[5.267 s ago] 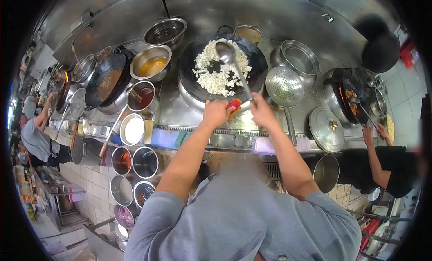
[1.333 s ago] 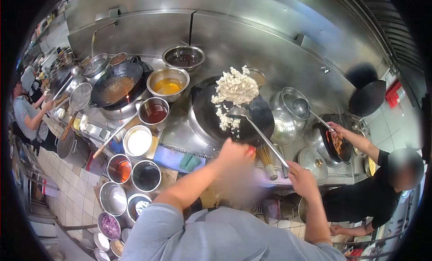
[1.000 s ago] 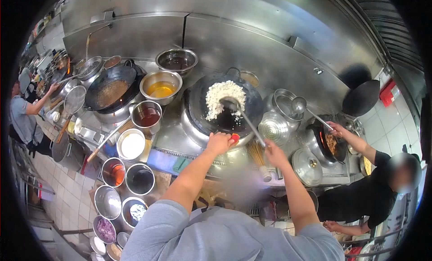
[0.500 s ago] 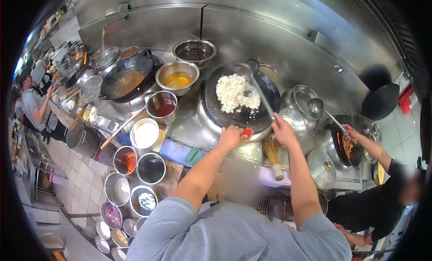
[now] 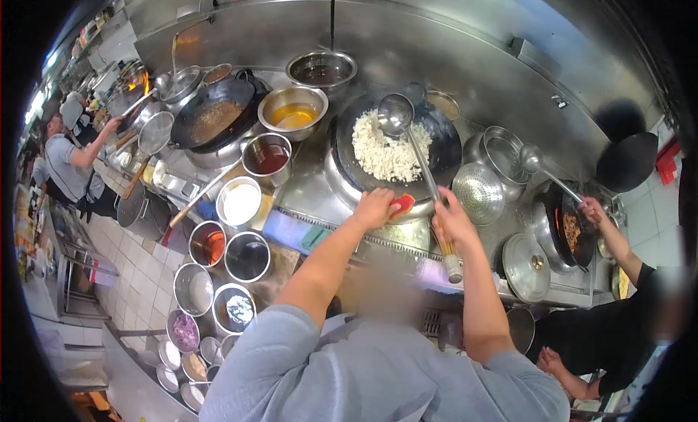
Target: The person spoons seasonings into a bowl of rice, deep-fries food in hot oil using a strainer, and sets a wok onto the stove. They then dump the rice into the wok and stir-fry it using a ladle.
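White, crumbly food like rice [image 5: 385, 156] lies in a big black wok [image 5: 445, 142] on the stove. My left hand [image 5: 376, 209] is closed at the wok's near edge, on a red and yellow cloth [image 5: 402, 205]. My right hand [image 5: 454, 222] is wrapped round the handle of a metal ladle [image 5: 397, 115], whose bowl is over the far part of the food. Below my right hand, a bamboo brush [image 5: 451, 266] lies at the stove's front edge. A perforated strainer [image 5: 478, 194] rests just right of the wok.
Bowls of yellow oil [image 5: 294, 115] and red liquid [image 5: 267, 157] stand left of the wok, near another wok [image 5: 218, 122]. Several seasoning pots stand lower left. A lid [image 5: 526, 268] lies right. A co-worker [image 5: 607, 335] ladles at a right-hand wok [image 5: 571, 229]; others work far left.
The ladle bowl has come to rest over the food, which is now more spread out in the wok. The co-worker's ladle at the right has shifted. The camera view has moved slightly.
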The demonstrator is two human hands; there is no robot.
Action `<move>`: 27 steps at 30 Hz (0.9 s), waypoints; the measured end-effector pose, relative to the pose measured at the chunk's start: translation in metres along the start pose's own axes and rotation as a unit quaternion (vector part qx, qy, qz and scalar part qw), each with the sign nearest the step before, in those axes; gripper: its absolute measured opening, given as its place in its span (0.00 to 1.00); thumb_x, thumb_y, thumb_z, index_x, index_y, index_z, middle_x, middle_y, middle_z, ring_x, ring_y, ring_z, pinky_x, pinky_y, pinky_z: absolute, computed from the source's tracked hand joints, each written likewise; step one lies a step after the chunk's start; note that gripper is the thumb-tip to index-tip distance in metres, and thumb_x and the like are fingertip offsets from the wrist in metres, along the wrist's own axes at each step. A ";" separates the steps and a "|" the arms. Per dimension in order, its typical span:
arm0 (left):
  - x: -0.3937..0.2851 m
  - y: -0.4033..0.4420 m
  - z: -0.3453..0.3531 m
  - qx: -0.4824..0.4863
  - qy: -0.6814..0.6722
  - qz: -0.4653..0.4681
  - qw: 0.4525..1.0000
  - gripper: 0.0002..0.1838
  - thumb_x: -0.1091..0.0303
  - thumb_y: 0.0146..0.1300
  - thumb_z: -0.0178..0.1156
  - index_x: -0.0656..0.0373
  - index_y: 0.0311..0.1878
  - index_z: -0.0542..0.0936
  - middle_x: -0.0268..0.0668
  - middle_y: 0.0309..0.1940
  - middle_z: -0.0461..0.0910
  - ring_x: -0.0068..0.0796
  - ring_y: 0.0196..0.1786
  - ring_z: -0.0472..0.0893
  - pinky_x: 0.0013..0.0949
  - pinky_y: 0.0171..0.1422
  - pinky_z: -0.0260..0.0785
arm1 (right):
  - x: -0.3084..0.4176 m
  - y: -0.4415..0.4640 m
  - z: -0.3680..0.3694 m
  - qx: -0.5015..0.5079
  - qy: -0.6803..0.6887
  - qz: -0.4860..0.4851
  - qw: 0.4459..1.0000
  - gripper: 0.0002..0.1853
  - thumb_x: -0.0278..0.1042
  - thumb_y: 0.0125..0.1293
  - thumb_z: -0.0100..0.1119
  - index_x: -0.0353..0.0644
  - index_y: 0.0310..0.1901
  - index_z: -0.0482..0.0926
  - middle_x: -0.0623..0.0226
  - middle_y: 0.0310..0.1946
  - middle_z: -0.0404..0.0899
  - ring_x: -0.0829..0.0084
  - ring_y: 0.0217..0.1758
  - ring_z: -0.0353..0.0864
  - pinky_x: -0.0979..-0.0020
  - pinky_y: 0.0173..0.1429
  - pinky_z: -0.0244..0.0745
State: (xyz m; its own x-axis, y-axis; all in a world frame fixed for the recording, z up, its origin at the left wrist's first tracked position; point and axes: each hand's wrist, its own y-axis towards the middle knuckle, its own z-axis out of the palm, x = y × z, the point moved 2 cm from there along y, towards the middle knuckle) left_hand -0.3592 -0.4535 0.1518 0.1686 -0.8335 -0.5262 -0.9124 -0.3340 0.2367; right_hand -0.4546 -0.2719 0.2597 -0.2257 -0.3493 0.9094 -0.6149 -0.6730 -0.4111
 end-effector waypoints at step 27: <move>0.003 0.000 0.000 0.024 0.082 -0.033 0.996 0.14 0.54 0.67 0.53 0.53 0.42 0.77 0.36 0.44 0.79 0.38 0.54 0.74 0.52 0.52 0.62 | -0.028 -0.011 -0.047 0.005 0.206 0.011 0.978 0.24 0.38 0.73 0.48 0.60 0.68 0.58 0.73 0.21 0.65 0.82 0.15 0.61 0.78 0.16 0.58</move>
State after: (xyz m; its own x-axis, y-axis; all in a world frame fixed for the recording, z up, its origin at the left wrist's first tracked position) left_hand -0.3585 -0.4556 0.1501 0.2836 -0.8723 -0.3983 -0.9136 -0.3720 0.1642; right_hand -0.4768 -0.2240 0.2418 -0.5257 -0.0727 0.8476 -0.5994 -0.6754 -0.4297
